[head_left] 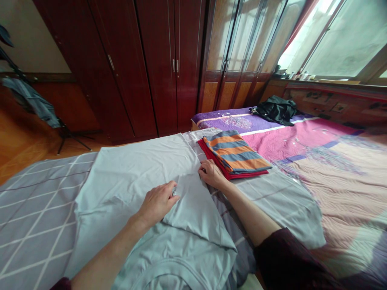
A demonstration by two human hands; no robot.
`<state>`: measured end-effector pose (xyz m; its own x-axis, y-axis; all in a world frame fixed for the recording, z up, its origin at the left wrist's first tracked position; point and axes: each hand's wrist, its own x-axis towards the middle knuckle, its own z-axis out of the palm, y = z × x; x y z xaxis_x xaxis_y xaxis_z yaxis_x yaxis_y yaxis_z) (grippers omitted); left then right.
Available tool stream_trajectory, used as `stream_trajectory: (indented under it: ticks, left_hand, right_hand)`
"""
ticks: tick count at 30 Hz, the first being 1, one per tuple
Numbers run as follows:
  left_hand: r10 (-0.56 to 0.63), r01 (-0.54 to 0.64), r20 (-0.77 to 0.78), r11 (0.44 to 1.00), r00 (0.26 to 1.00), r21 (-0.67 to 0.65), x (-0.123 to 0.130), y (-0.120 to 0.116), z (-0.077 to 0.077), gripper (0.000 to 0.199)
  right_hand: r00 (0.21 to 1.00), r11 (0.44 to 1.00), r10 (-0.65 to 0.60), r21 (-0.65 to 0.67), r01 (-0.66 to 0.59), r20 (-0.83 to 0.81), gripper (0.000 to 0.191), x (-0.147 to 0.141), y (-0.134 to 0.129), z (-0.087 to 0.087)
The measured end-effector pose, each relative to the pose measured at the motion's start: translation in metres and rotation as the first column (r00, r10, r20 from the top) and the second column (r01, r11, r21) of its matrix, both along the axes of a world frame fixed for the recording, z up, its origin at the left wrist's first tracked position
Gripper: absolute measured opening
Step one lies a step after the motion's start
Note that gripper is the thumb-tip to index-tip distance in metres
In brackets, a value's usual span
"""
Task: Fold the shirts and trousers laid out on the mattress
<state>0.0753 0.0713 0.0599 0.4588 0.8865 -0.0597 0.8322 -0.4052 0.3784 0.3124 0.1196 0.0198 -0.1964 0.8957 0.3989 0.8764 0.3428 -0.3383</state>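
Note:
A pale grey-green shirt lies spread on the bed, its collar toward me at the bottom of the view. Its right side is partly folded over toward the middle. My left hand is at the folded part's inner edge, thumb and fingers closed on the fabric. At the shirt's right edge, my right hand pinches the cloth with curled fingers. Just beyond my right hand sits a folded stack, with an orange and grey striped garment on top of a red one.
A grey checked sheet lies under the shirt. Farther right are a patterned pink and purple bedspread and a black garment. Dark red wardrobes stand behind. A stand with hanging clothes is at the left.

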Motion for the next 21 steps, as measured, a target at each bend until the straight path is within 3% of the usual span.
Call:
stream_trajectory:
  ticks: [9, 15, 18, 21]
  left_hand:
    - [0.056, -0.059, -0.109, 0.998, 0.992, -0.030, 0.003, -0.002, -0.009, 0.034]
    - [0.050, -0.054, -0.123, 0.998, 0.991, -0.034, 0.003, 0.002, -0.009, 0.006]
    - [0.054, -0.047, -0.178, 0.998, 0.983, 0.046, 0.000, -0.001, -0.003, 0.009]
    - [0.015, 0.021, -0.155, 0.973, 0.988, 0.228, 0.004, -0.010, 0.003, 0.018]
  right_hand:
    - [0.997, 0.997, 0.073, 0.005, -0.073, 0.004, 0.008, -0.005, -0.004, 0.002]
    - [0.998, 0.998, 0.058, 0.030, -0.058, 0.004, 0.005, -0.010, 0.001, -0.007]
    - [0.998, 0.998, 0.050, 0.031, -0.051, 0.024, 0.003, -0.010, 0.002, -0.004]
    - [0.998, 0.998, 0.043, 0.036, -0.044, 0.050, 0.026, -0.009, -0.008, 0.011]
